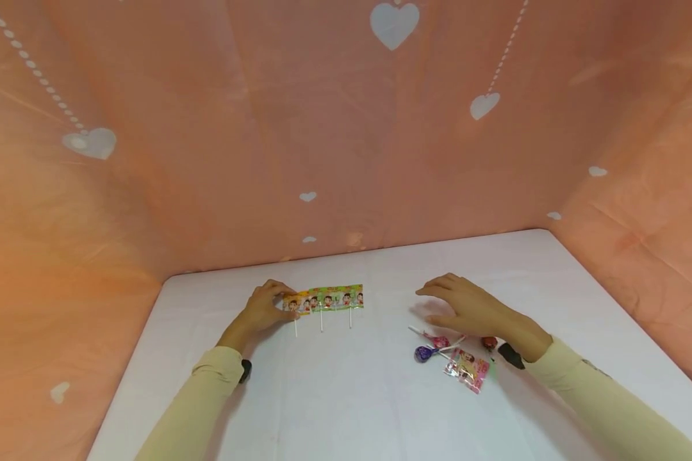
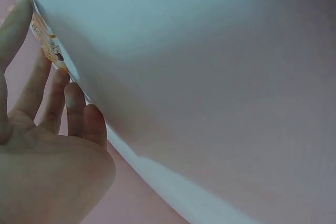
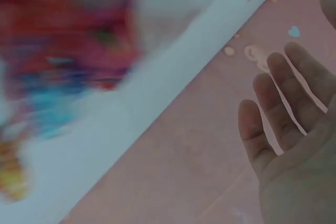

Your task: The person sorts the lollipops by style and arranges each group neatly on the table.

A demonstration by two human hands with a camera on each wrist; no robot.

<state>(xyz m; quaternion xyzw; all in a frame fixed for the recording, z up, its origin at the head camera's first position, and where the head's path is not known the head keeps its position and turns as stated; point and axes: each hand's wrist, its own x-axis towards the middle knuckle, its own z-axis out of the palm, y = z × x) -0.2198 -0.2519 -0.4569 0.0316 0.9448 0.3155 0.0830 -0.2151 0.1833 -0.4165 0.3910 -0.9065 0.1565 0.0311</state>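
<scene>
At the left end of a row of flat-wrapped lollipops, my left hand (image 1: 262, 308) pinches an orange-wrapped lollipop (image 1: 292, 301), thumb at its lower edge and fingers at its upper side. Two green-wrapped lollipops (image 1: 327, 299) continue the row to the right, their white sticks pointing toward me. My right hand (image 1: 469, 308) hovers over the table with fingers spread and nothing in its grasp. Below it lie a purple round lollipop (image 1: 423, 354), a pink round lollipop (image 1: 441, 342) and a pink flat-wrapped lollipop (image 1: 470, 369). A dark red round lollipop (image 1: 489, 343) is partly hidden by the wrist.
The white table (image 1: 346, 397) ends at a pink-orange cloth backdrop (image 1: 346, 141) with white hearts, which also rises along both sides. Blurred colourful wrappers (image 3: 68, 45) show close up in the right wrist view.
</scene>
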